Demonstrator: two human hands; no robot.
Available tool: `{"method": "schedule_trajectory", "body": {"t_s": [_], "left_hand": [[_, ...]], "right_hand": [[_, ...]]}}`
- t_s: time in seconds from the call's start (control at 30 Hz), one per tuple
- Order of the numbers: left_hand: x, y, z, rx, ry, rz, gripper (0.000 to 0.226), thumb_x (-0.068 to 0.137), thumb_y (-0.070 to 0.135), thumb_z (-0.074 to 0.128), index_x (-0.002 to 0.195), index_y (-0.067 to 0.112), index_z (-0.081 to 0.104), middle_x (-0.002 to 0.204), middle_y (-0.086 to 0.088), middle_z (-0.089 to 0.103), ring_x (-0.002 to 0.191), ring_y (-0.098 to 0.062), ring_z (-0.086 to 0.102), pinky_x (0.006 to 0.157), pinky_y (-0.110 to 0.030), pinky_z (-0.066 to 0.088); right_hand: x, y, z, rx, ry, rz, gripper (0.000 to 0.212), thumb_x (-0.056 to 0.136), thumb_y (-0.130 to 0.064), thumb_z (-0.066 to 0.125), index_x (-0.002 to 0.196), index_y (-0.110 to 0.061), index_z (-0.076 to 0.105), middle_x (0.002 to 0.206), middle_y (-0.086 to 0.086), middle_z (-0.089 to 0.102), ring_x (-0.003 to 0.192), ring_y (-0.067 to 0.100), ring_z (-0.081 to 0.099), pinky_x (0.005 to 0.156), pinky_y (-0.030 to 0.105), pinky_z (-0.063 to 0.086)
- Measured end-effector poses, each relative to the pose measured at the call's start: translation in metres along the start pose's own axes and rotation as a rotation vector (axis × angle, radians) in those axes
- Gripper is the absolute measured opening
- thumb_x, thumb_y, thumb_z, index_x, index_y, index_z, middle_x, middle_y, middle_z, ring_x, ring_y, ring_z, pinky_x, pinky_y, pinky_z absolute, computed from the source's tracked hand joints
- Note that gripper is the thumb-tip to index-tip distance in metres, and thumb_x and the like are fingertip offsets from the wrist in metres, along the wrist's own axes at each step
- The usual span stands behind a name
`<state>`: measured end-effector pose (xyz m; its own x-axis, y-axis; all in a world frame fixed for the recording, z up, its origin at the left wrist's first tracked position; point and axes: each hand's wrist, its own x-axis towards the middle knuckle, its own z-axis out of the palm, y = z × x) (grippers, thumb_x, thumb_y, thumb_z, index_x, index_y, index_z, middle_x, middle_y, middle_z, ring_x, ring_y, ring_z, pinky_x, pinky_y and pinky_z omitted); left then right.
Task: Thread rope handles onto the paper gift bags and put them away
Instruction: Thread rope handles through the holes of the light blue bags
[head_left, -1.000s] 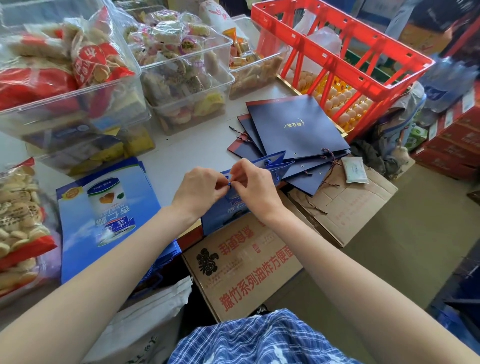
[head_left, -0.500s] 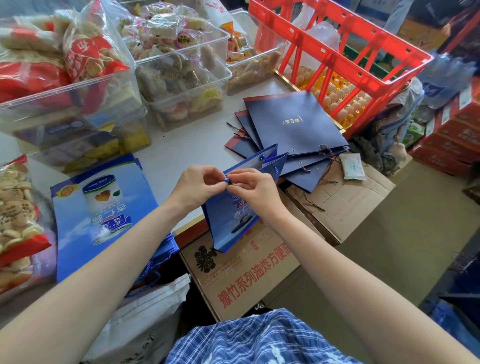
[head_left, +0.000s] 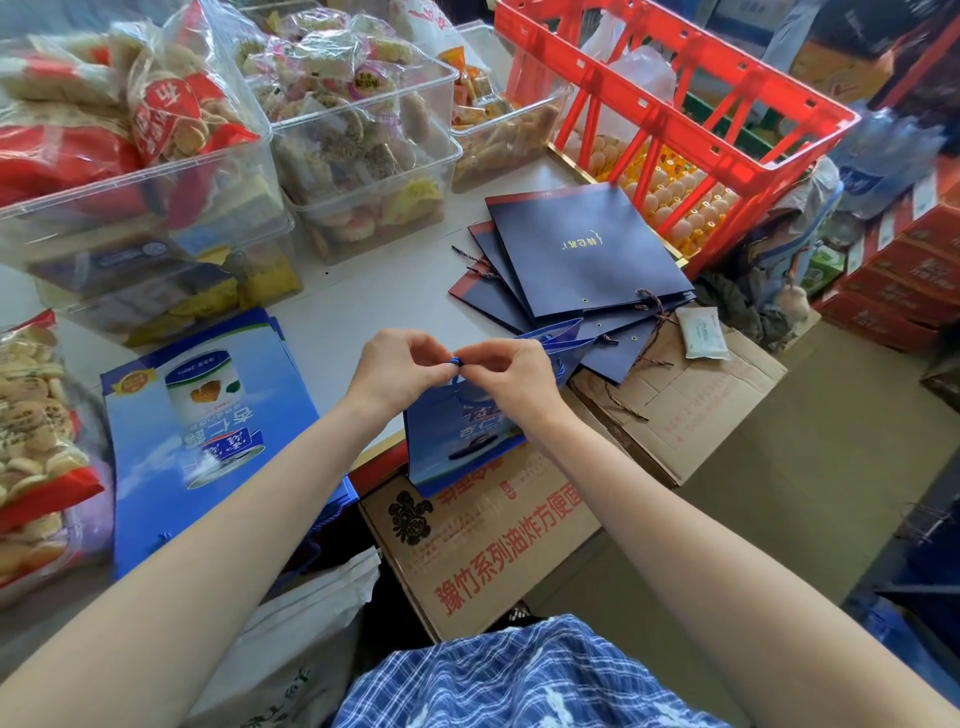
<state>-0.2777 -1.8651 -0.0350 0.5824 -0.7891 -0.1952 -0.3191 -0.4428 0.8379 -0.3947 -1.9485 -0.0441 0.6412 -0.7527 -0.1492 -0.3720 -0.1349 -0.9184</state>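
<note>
Nearest the camera, both forearms reached forward over a cardboard box (head_left: 498, 540) printed with red characters. The left hand (head_left: 397, 366) and right hand (head_left: 511, 382) met above the table's front edge, fingertips almost touching. Between them sat a small loop of blue rope (head_left: 456, 362), pinched from either side: the left thumb and forefinger were pressed together on its left end, the right thumb and forefinger on its right. Whether this was a knot being drawn tight or a bare rope end could not be told at this size.

The light blue gift bag (head_left: 457, 436) hung directly below the fingers, its mouth up at the hands and its long axis running down toward the camera, its lower edge over the cardboard box. The rope therefore lay at the fingertips, the bag beneath them. Both hands were equally near; in my judgement the coming move depended on keeping the rope end level with the bag's top edge, since the hole itself was hidden behind the fingers.

To the left, a flat stack of matching printed bags (head_left: 208, 431) lay on the grey table (head_left: 374, 301). Further off to the right, a fan of dark navy bags (head_left: 582, 254) lay flat, some with twisted cords trailing. Beyond stood clear snack tubs (head_left: 363, 171) and a red crate (head_left: 675, 114).
</note>
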Motion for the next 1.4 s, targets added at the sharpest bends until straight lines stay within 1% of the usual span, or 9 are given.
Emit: {"method": "schedule_trajectory", "body": {"t_s": [0.13,0.27,0.5,0.6,0.77,0.9,1.1,1.27,1.4], "left_hand": [[-0.003,-0.003,0.001,-0.159,0.02,-0.165,0.009,0.075,0.011,0.076,0.074,0.015,0.068,0.08,-0.004,0.068,0.078,-0.018,0.062,0.076,-0.031,0.051],[-0.005,-0.001,0.0,-0.225,0.014,-0.194,0.01,0.077,0.01,0.074,0.074,0.016,0.066,0.079,-0.002,0.067,0.075,-0.013,0.061,0.07,-0.023,0.05],[-0.003,0.004,-0.005,0.101,-0.029,0.093,0.008,0.082,0.012,0.068,0.081,0.013,0.061,0.077,0.0,0.064,0.071,-0.009,0.059,0.061,-0.01,0.042],[-0.004,0.005,-0.011,0.071,-0.118,0.127,0.013,0.084,0.009,0.066,0.078,0.016,0.057,0.078,0.0,0.064,0.069,-0.003,0.059,0.062,-0.007,0.043],[-0.002,0.004,-0.016,-0.004,-0.231,0.065,0.014,0.086,0.01,0.065,0.076,0.018,0.058,0.078,0.004,0.063,0.067,0.0,0.058,0.06,-0.005,0.042],[0.004,0.006,-0.01,0.055,-0.115,0.013,0.008,0.082,0.015,0.068,0.079,0.016,0.061,0.08,0.002,0.064,0.074,-0.008,0.057,0.062,-0.017,0.042],[0.002,0.012,-0.003,0.112,-0.014,-0.039,0.007,0.077,0.019,0.07,0.08,0.013,0.066,0.079,0.003,0.065,0.075,-0.007,0.058,0.057,-0.018,0.04],[0.005,0.005,-0.01,-0.057,-0.063,-0.139,0.008,0.079,0.011,0.068,0.076,0.015,0.063,0.085,-0.006,0.068,0.079,-0.016,0.062,0.073,-0.029,0.05],[0.008,0.004,-0.014,-0.256,-0.126,-0.266,0.008,0.08,0.001,0.066,0.079,0.007,0.062,0.08,-0.009,0.065,0.072,-0.015,0.064,0.071,-0.02,0.055]], "right_hand": [[-0.002,0.005,0.003,-0.025,-0.004,0.011,0.017,0.084,-0.005,0.066,0.099,-0.008,0.073,0.095,0.007,0.072,0.088,0.013,0.067,0.084,0.024,0.054],[0.0,0.004,0.003,-0.038,-0.02,0.004,0.017,0.085,-0.005,0.064,0.099,-0.009,0.073,0.096,0.005,0.072,0.09,0.013,0.067,0.087,0.025,0.053],[0.006,-0.002,-0.006,-0.021,-0.072,0.011,0.016,0.083,-0.002,0.065,0.093,-0.011,0.074,0.087,0.0,0.071,0.087,0.012,0.066,0.089,0.03,0.052],[0.008,-0.003,-0.011,-0.058,-0.121,-0.013,0.015,0.082,-0.004,0.067,0.089,-0.015,0.074,0.085,-0.002,0.071,0.087,0.013,0.066,0.089,0.033,0.052],[0.009,0.003,-0.013,-0.106,-0.215,-0.045,0.009,0.081,-0.008,0.07,0.085,-0.016,0.071,0.085,0.004,0.072,0.083,0.016,0.068,0.087,0.04,0.054],[0.011,0.003,-0.011,-0.133,-0.148,-0.026,0.007,0.081,-0.012,0.071,0.087,-0.011,0.071,0.085,0.005,0.072,0.083,0.02,0.067,0.084,0.043,0.054],[0.014,0.0,-0.006,-0.185,-0.096,-0.015,0.003,0.08,-0.013,0.07,0.082,-0.013,0.07,0.08,0.001,0.07,0.078,0.012,0.064,0.083,0.037,0.055],[0.016,0.0,-0.008,-0.156,-0.175,-0.048,0.011,0.083,-0.011,0.068,0.092,-0.01,0.072,0.086,0.002,0.071,0.081,0.012,0.065,0.081,0.029,0.054],[0.017,-0.002,-0.007,-0.183,-0.201,-0.108,0.012,0.084,-0.007,0.066,0.094,-0.008,0.072,0.087,0.004,0.071,0.079,0.011,0.064,0.082,0.028,0.054]]}}
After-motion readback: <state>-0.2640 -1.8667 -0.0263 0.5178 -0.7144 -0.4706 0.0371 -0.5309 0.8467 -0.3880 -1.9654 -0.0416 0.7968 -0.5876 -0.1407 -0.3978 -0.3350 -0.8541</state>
